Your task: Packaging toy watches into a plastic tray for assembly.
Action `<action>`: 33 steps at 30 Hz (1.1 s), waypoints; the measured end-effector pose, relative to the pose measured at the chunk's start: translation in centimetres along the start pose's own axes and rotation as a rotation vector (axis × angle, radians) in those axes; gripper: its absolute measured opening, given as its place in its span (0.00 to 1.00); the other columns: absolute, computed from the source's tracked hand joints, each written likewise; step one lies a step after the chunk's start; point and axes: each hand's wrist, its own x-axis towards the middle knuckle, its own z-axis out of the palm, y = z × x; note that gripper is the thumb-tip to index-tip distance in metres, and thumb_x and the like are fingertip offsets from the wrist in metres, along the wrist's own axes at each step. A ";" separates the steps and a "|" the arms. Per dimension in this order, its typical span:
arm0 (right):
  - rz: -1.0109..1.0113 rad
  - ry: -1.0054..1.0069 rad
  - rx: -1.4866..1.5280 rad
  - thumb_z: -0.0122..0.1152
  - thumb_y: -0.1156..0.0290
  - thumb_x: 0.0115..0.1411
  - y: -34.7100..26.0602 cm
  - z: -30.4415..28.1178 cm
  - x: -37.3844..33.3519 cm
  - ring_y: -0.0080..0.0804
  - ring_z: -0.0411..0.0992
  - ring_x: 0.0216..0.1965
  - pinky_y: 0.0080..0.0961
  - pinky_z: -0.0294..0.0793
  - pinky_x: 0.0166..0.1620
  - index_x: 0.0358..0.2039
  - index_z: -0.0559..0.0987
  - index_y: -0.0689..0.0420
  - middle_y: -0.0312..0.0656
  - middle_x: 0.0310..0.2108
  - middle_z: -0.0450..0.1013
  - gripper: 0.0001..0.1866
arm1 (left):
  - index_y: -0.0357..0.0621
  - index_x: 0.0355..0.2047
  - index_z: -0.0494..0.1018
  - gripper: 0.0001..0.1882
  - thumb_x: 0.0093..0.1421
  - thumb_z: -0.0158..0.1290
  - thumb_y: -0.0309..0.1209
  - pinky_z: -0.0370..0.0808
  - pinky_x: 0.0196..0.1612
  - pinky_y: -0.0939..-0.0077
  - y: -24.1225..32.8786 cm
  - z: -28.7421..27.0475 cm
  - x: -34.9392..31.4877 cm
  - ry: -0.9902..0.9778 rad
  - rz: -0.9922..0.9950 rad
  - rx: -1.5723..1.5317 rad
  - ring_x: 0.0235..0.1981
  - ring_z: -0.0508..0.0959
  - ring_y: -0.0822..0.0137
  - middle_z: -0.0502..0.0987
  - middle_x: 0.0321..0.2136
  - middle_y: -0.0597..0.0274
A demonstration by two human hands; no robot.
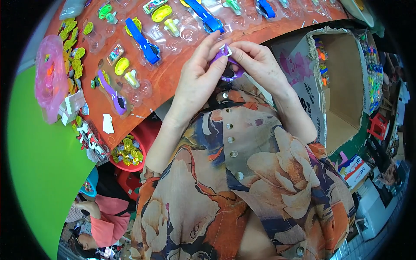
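A purple toy wristwatch (234,74) with a dark round face and a white buckle is held between my two hands, just off the table's near edge. My left hand (200,69) pinches the strap by the buckle, thumb on top. At the other side of the buckle, my right hand (259,63) has its thumb and forefinger closed on the strap. Part of the strap is hidden behind my fingers. On the table ahead, a blue toy watch (143,42) and a purple toy watch (112,93) lie in clear plastic blister trays.
Several blister trays with yellow pieces (161,14) cover the reddish table (169,82). At the left lie a pink plastic bag (48,82) and yellow discs (78,65). A red basin (147,134) sits below the edge. An open cardboard box (344,82) stands right. Another person (108,216) is lower left.
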 end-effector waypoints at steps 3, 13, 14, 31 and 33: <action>-0.032 0.117 0.036 0.59 0.62 0.68 -0.2 0.8 -0.4 0.15 0.69 0.27 0.15 0.70 0.33 0.46 0.77 0.60 0.31 0.30 0.74 0.15 | 0.36 0.66 0.59 0.28 0.67 0.50 0.27 0.74 0.54 0.72 -0.7 0.0 0.4 0.043 0.105 0.288 0.50 0.78 0.66 0.77 0.54 0.50; -0.570 0.317 -0.495 0.55 0.73 0.66 -1.5 0.6 -0.5 0.43 0.79 0.36 0.30 0.78 0.40 0.45 0.79 0.60 0.47 0.37 0.79 0.09 | 0.38 0.57 0.68 0.28 0.56 0.61 0.24 0.77 0.47 0.69 -0.1 1.8 0.1 0.092 0.226 0.608 0.45 0.80 0.58 0.77 0.48 0.50; -0.612 0.320 -0.497 0.56 0.73 0.66 -1.5 0.2 -0.5 0.42 0.79 0.37 0.30 0.78 0.41 0.45 0.79 0.60 0.47 0.38 0.79 0.10 | 0.37 0.54 0.70 0.24 0.57 0.61 0.24 0.77 0.48 0.72 -0.6 1.2 0.5 0.081 0.203 0.428 0.46 0.79 0.63 0.77 0.48 0.53; -0.173 0.310 0.634 0.51 0.61 0.72 -2.0 -4.8 -1.4 0.19 0.69 0.25 0.15 0.68 0.28 0.56 0.71 0.61 0.39 0.33 0.74 0.20 | 0.36 0.45 0.75 0.14 0.58 0.60 0.21 0.73 0.33 0.86 2.8 3.1 1.4 -0.193 -0.133 0.231 0.31 0.76 0.79 0.78 0.34 0.66; -0.218 0.462 0.458 0.57 0.69 0.68 -1.7 -5.3 -1.2 0.20 0.70 0.32 0.16 0.69 0.34 0.58 0.66 0.61 0.38 0.39 0.72 0.21 | 0.34 0.45 0.73 0.14 0.60 0.59 0.21 0.75 0.31 0.87 2.7 4.2 2.8 -0.044 -0.187 0.044 0.31 0.78 0.78 0.78 0.34 0.64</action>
